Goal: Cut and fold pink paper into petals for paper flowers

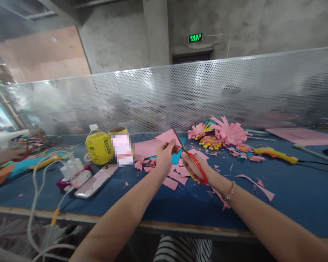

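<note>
Left hand (165, 153) pinching pink paper (169, 137), right hand (192, 165) gripping red-handled scissors (192, 160): blades so near the fingertips risk a nick

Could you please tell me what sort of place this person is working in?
Probably a shared craft workshop: a long blue worktable strewn with pink paper scraps, finished paper flowers, a yellow glue gun, and a perforated metal divider before bare concrete walls.
</note>
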A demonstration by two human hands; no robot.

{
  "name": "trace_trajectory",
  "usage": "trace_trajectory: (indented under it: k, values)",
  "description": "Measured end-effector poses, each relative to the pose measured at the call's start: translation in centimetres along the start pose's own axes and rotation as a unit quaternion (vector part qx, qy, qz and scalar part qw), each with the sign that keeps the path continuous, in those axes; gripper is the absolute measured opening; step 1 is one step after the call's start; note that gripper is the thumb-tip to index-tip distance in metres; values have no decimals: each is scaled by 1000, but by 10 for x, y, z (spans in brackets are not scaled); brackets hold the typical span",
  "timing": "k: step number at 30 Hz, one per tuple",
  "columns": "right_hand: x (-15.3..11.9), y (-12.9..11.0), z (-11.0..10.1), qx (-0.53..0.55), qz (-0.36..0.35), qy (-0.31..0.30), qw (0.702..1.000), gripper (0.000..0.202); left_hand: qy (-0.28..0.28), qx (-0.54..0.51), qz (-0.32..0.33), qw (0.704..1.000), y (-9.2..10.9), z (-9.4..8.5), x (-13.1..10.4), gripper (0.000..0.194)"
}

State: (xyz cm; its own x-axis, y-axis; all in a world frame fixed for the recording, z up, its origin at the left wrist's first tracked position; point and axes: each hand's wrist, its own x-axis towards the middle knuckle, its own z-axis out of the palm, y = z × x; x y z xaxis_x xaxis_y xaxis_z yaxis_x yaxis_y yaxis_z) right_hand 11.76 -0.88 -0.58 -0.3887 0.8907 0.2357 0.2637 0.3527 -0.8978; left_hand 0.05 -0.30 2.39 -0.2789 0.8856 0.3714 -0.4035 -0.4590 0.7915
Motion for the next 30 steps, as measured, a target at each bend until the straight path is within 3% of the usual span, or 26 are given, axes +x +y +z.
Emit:
trace_trajectory:
  k: [6, 13, 30]
  values:
    - [5, 5, 3, 26, 17, 11, 999, 48, -4, -10, -1, 1000, -1, -1, 0, 21]
    - [-3, -8, -2, 96, 31, -48, 994, 46, 7, -23, 17, 1000, -2, -4, 7, 22]
    - [-7, -12, -1, 13, 22, -13, 1000, 47, -6, -27, -18, 999, 3, 1, 2, 22]
